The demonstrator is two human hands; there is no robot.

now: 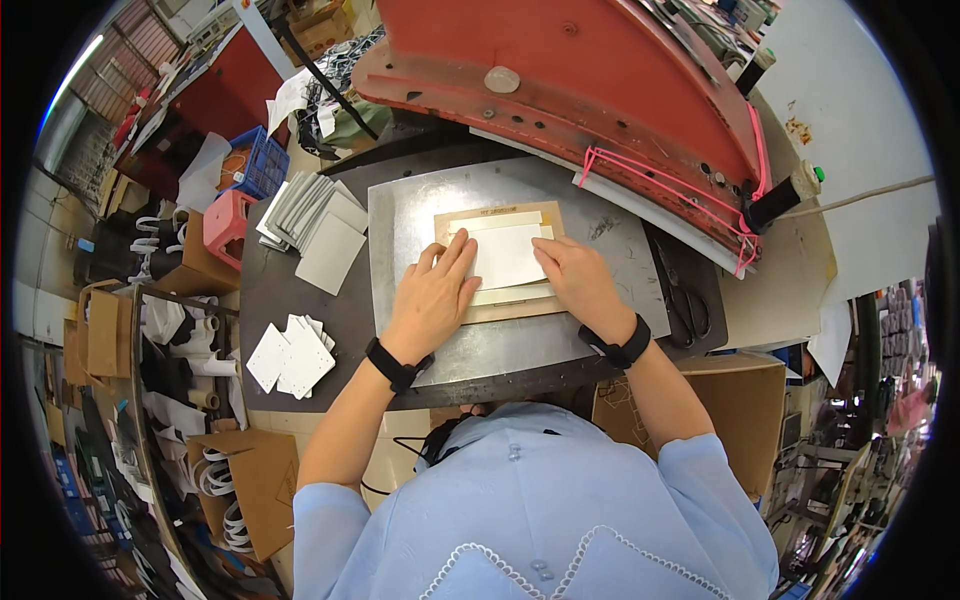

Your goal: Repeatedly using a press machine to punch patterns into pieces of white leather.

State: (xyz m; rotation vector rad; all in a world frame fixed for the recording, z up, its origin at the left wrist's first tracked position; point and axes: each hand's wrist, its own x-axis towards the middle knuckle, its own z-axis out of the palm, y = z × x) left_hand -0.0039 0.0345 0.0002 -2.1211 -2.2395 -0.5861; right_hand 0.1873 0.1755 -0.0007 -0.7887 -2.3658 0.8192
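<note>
A white rectangular piece of sheet material lies on a tan board with pale raised strips along its top and bottom. My left hand rests over the left side, its fingers stretched out on the white piece and the board's edge. At the right edge of the piece, my right hand has its fingers curled, thumb and forefinger at the edge as in a pinch. Beneath the board is a bare metal plate on the dark table.
Stacked white pieces lean at the left, with a loose pile of smaller punched white pieces nearer me. A large red machine hangs over the table's far side. Black scissors lie to the right. Cardboard boxes stand below.
</note>
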